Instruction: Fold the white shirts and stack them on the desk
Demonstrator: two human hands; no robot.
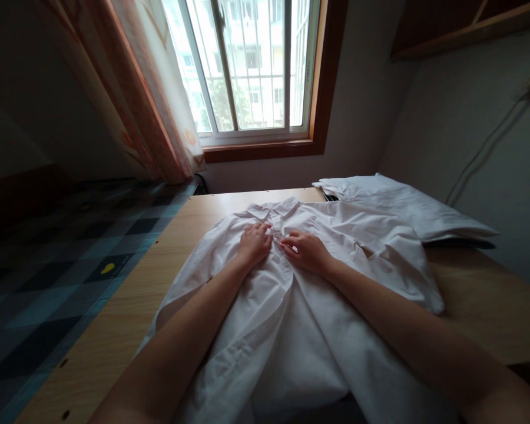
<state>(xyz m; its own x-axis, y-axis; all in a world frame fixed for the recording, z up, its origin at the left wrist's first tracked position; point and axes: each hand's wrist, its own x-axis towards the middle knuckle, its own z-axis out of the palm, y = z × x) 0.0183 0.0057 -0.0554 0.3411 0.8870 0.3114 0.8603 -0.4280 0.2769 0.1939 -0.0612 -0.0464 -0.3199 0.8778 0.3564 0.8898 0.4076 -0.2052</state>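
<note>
A white button-up shirt [256, 330] lies front side up, its collar [276, 207] toward the window and its lower front parted. My left hand [255, 242] rests on the chest part just below the collar, its curled fingers closed on the edge of the button placket. Across the placket, my right hand [307, 250] pinches the other front edge between thumb and fingers. Only a small gap separates the fingertips of both hands. Any button between them is too small to make out.
The shirt lies on a light wooden table [477, 294]. Folded white cloth [393, 203] on something dark sits at the back right. A checked bedspread [70, 277] is at the left. Behind are a barred window [251, 70], a curtain [145, 100] and a wall cable [481, 153].
</note>
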